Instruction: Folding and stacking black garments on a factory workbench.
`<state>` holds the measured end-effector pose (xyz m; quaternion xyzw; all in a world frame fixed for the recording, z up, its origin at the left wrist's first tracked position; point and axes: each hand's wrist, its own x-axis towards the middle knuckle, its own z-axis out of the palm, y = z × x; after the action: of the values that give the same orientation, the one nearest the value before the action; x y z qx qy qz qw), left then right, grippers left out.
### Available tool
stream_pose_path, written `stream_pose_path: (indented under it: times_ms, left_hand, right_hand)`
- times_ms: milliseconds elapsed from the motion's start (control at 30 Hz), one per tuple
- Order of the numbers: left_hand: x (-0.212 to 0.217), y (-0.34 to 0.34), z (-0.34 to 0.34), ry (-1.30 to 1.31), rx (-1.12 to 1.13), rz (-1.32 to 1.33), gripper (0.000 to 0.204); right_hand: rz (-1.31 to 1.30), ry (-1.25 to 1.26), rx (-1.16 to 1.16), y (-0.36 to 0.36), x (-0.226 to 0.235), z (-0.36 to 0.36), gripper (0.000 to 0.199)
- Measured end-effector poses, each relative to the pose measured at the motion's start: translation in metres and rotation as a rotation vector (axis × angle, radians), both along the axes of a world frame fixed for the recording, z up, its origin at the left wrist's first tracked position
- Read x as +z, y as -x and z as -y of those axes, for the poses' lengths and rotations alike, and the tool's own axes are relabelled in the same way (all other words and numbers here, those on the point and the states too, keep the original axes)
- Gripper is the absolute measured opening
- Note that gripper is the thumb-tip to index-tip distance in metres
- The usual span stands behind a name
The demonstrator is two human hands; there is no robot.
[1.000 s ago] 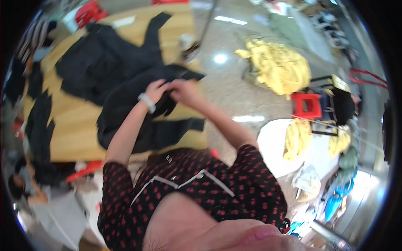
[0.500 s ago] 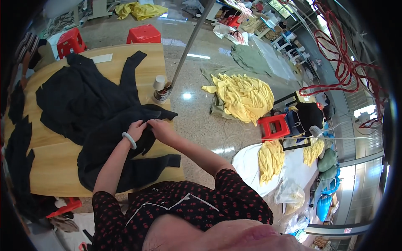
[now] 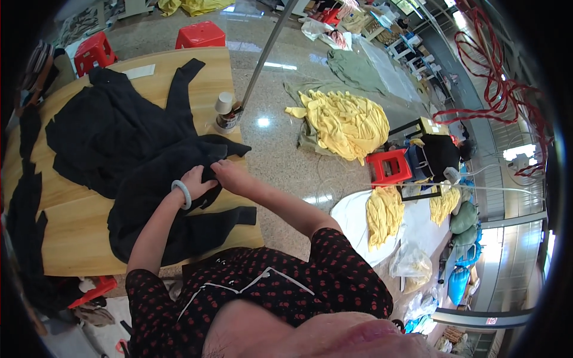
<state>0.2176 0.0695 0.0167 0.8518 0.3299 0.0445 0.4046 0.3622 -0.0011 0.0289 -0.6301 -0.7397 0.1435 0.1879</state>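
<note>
A black garment (image 3: 158, 197) lies spread on a wooden table (image 3: 65, 238). My left hand (image 3: 200, 182), with a pale bangle on its wrist, pinches a fold of this black cloth near the table's right edge. My right hand (image 3: 230, 174) meets it at the same spot and grips the same fold. A second black garment (image 3: 113, 128) with a long sleeve lies further back on the table.
A small jar (image 3: 225, 112) stands at the table's right edge beside a metal pole (image 3: 262, 53). Red stools (image 3: 200, 34) stand beyond the table. Yellow cloth heaps (image 3: 346, 122) lie on the shiny floor to the right, by a red stool (image 3: 388, 167) and a seated person (image 3: 441, 152).
The view has swung, so the table now sits further left and more floor shows on the right. Both hands stay together on the black cloth.
</note>
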Motion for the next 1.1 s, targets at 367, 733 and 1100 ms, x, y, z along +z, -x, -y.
stream_pose_path:
  times_ms: [367, 733, 1100]
  left_hand:
    - [-0.042, 0.000, 0.022, -0.271, 0.230, 0.193, 0.012]
    - [-0.019, 0.031, 0.018, -0.210, 0.121, 0.381, 0.019]
    - [-0.016, 0.038, 0.027, 0.014, 0.329, 0.523, 0.017]
  right_hand:
    - [0.082, -0.043, 0.103, 0.001, -0.017, -0.003, 0.005]
    - [-0.368, 0.111, 0.048, 0.006, 0.007, 0.001, 0.017]
    - [-1.340, 0.629, -0.305, 0.004, -0.008, -0.003, 0.031]
